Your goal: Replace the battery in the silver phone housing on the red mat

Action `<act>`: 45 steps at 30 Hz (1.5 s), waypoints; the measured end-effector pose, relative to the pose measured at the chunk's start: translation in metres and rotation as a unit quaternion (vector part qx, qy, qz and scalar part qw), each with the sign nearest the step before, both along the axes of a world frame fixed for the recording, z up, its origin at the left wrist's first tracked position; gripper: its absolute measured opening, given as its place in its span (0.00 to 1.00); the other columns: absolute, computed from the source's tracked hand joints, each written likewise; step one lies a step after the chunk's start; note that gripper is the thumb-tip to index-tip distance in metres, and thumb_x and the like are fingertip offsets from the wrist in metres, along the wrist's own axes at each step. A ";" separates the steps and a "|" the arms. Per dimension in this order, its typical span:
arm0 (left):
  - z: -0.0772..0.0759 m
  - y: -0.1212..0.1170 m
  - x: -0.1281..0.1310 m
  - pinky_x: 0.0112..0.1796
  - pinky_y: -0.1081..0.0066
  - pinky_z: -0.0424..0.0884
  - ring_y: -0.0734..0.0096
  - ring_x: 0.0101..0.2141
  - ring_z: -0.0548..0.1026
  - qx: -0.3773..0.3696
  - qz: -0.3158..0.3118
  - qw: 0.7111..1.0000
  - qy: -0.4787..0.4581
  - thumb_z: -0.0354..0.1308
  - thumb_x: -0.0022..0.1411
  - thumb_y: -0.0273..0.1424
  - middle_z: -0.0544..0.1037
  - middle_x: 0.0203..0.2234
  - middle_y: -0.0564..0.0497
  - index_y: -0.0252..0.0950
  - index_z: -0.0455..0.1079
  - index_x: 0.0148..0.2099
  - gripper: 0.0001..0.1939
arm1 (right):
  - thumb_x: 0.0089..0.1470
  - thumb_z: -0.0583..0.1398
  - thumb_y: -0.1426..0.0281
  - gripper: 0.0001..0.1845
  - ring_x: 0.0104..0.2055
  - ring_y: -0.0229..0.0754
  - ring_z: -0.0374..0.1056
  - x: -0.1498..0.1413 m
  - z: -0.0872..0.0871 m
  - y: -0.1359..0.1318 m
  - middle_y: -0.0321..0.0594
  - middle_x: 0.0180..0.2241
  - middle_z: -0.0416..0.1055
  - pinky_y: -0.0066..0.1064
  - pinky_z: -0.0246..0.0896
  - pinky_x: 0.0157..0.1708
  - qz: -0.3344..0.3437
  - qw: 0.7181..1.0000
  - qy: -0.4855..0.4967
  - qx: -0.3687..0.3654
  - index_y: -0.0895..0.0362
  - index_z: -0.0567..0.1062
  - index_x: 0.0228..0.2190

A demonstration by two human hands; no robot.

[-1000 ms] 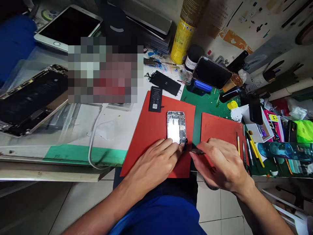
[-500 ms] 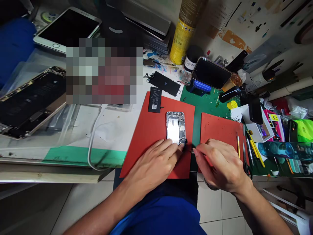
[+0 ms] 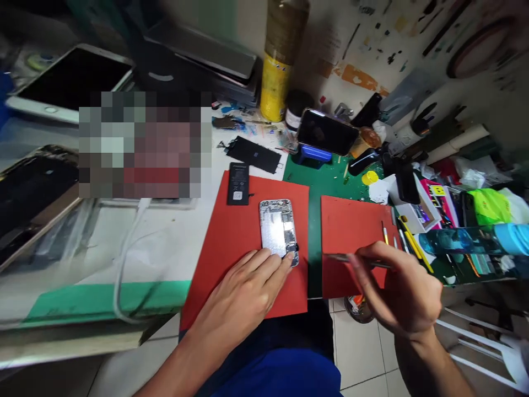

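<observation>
An opened phone [image 3: 274,226], its silvery inside and circuit parts showing, lies on a red mat [image 3: 223,259]. My left hand [image 3: 248,284] rests over its lower end, fingers together and pressing against it; the thumb is hidden. Off to the right, my right hand [image 3: 399,289] pinches a slim grey metal tool [image 3: 341,257] between thumb and fingers. Its thin end points left, above a second red mat [image 3: 351,220], and is blurred. A black battery [image 3: 238,184] lies at the top left of the first mat. Behind it sits a flat black part [image 3: 254,154].
A phone on a blue stand [image 3: 314,154] and a yellow spray can [image 3: 275,82] stand at the back. A blue bottle [image 3: 463,241], yellow pens [image 3: 415,242] and a white box [image 3: 421,209] crowd the right. A white cable [image 3: 124,264] hangs over the left edge.
My right hand has moved away from the phone to the right, and more of the slim tool shows. My left hand stays on the phone. The whole view has shifted.
</observation>
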State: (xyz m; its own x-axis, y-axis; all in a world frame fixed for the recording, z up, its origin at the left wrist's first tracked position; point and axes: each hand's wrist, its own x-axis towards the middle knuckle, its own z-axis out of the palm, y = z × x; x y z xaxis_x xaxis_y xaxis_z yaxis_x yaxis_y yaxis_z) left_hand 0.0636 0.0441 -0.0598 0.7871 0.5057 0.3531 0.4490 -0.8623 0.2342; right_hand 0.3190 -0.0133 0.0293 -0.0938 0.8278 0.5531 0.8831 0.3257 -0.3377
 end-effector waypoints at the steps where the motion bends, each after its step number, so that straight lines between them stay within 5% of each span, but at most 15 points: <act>1: -0.003 0.000 -0.001 0.58 0.52 0.70 0.56 0.47 0.77 0.013 -0.001 1.000 0.000 0.48 0.74 0.15 0.81 0.44 0.45 0.27 0.67 0.67 0.24 | 0.60 0.69 0.78 0.17 0.31 0.39 0.77 0.009 -0.003 -0.006 0.36 0.36 0.80 0.32 0.76 0.33 -0.073 0.996 0.041 0.025 0.53 0.77 0.48; 4: -0.011 0.004 -0.003 0.59 0.52 0.69 0.56 0.48 0.78 0.056 -0.003 0.998 0.004 0.44 0.73 0.13 0.83 0.46 0.46 0.31 0.69 0.67 0.27 | 0.61 0.71 0.70 0.14 0.36 0.40 0.80 0.038 -0.021 -0.021 0.37 0.39 0.80 0.31 0.77 0.36 -0.255 0.951 0.162 0.057 0.52 0.77 0.47; 6: -0.015 0.007 -0.002 0.52 0.55 0.72 0.58 0.43 0.79 0.071 -0.009 0.997 0.002 0.43 0.71 0.12 0.83 0.42 0.46 0.33 0.70 0.66 0.28 | 0.62 0.70 0.64 0.13 0.36 0.40 0.79 0.052 -0.036 -0.025 0.38 0.39 0.79 0.32 0.77 0.37 -0.319 0.924 0.207 0.042 0.53 0.76 0.45; 9: -0.014 0.004 0.000 0.45 0.59 0.76 0.60 0.38 0.79 0.062 -0.003 0.998 -0.007 0.45 0.68 0.12 0.83 0.38 0.46 0.32 0.69 0.68 0.31 | 0.62 0.69 0.59 0.14 0.35 0.41 0.78 0.061 -0.055 -0.023 0.39 0.38 0.79 0.32 0.75 0.36 -0.355 0.905 0.233 0.024 0.53 0.76 0.43; 14: -0.006 -0.016 0.004 0.46 0.60 0.78 0.57 0.44 0.81 0.065 0.027 0.997 0.004 0.51 0.65 0.14 0.82 0.47 0.42 0.35 0.65 0.72 0.34 | 0.63 0.68 0.57 0.15 0.39 0.43 0.78 0.065 -0.066 -0.008 0.41 0.41 0.78 0.36 0.75 0.41 -0.368 0.895 0.251 0.036 0.53 0.75 0.43; 20: -0.007 -0.025 0.014 0.40 0.66 0.77 0.61 0.43 0.81 0.104 0.067 0.992 0.013 0.54 0.67 0.14 0.81 0.47 0.44 0.36 0.64 0.72 0.33 | 0.61 0.69 0.56 0.17 0.36 0.43 0.78 0.070 -0.067 0.001 0.40 0.39 0.79 0.36 0.75 0.40 -0.361 0.888 0.285 0.025 0.54 0.75 0.42; 24: 0.000 -0.024 0.025 0.36 0.63 0.74 0.63 0.35 0.78 0.139 0.090 0.986 -0.009 0.59 0.73 0.20 0.79 0.37 0.46 0.23 0.67 0.67 0.22 | 0.59 0.72 0.58 0.17 0.38 0.42 0.79 0.053 -0.058 -0.012 0.39 0.39 0.79 0.33 0.75 0.39 -0.342 0.868 0.359 0.033 0.53 0.76 0.42; 27: 0.007 -0.025 0.032 0.30 0.62 0.70 0.65 0.28 0.74 0.095 0.103 0.990 0.011 0.57 0.76 0.24 0.72 0.28 0.53 0.21 0.69 0.64 0.18 | 0.57 0.74 0.64 0.16 0.38 0.42 0.80 0.027 -0.051 -0.028 0.40 0.39 0.81 0.32 0.77 0.39 -0.250 0.841 0.479 -0.031 0.52 0.76 0.43; 30: 0.009 -0.027 0.034 0.30 0.63 0.71 0.64 0.30 0.76 0.063 0.114 0.991 0.012 0.56 0.77 0.26 0.74 0.30 0.51 0.21 0.69 0.63 0.17 | 0.58 0.73 0.68 0.15 0.38 0.43 0.82 0.001 -0.049 -0.040 0.43 0.41 0.83 0.32 0.80 0.39 -0.146 0.805 0.559 -0.135 0.52 0.77 0.44; 34: 0.008 -0.030 0.032 0.34 0.63 0.74 0.62 0.34 0.78 0.053 0.122 0.991 0.001 0.53 0.79 0.26 0.78 0.33 0.47 0.20 0.69 0.64 0.18 | 0.58 0.74 0.70 0.13 0.37 0.41 0.82 -0.019 -0.053 -0.042 0.41 0.39 0.83 0.30 0.81 0.37 -0.112 0.766 0.609 -0.173 0.52 0.77 0.41; 45: 0.003 -0.029 0.027 0.36 0.62 0.77 0.62 0.35 0.78 0.021 0.111 0.994 -0.011 0.54 0.76 0.24 0.77 0.35 0.47 0.20 0.66 0.67 0.21 | 0.60 0.72 0.71 0.13 0.48 0.44 0.82 -0.024 -0.061 -0.046 0.41 0.44 0.83 0.35 0.80 0.50 -0.099 0.771 0.596 -0.201 0.50 0.77 0.44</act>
State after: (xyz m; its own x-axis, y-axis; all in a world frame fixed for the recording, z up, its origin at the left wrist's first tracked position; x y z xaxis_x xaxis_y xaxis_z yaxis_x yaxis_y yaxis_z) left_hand 0.0907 0.0147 -0.0572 0.6504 0.6498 0.3934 0.6240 -0.7524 0.2111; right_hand 0.2954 -0.0588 -0.0317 0.4328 0.8877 -0.1568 -0.1149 -0.1181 -0.9863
